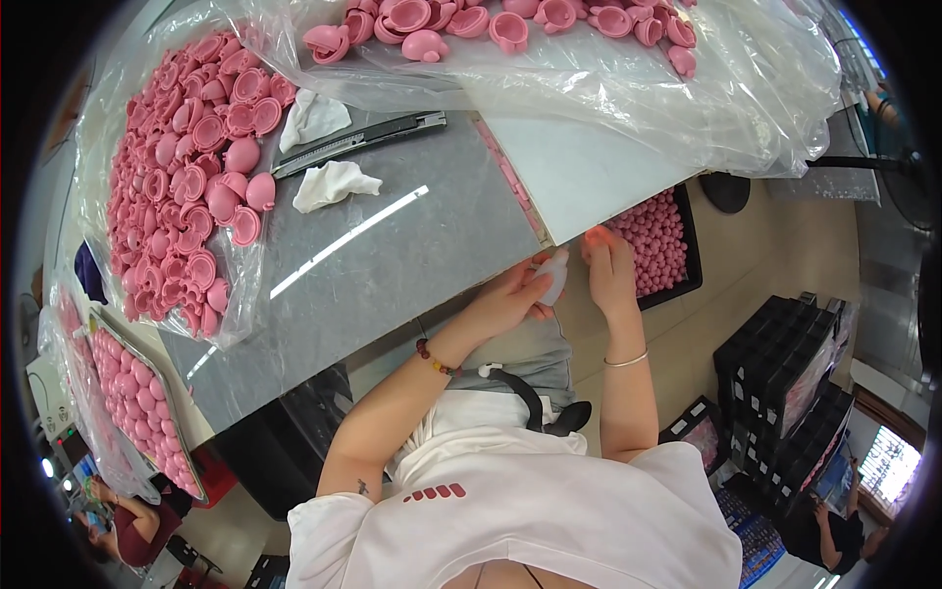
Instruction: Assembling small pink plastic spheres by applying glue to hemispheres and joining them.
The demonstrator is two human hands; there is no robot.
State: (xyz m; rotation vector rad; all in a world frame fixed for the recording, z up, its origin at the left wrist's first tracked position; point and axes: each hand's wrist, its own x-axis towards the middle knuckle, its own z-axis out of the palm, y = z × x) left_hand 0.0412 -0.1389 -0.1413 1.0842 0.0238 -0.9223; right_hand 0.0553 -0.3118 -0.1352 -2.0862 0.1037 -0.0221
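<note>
Just below the near edge of the grey table, my left hand is closed around a small whitish, slightly see-through piece. My right hand is beside it, a little apart, with its fingers curled together. A bright orange-red patch shows at its fingertips; whether that is a held thing or a finger cover, I cannot make out. Next to my right hand, a black tray below table height holds many small pink round pieces.
Pink hollow cup-like parts lie heaped on clear plastic at the table's left, more at the back. A utility knife lies between white cloths. Black crates are stacked at right. Pink domes fill a left tray.
</note>
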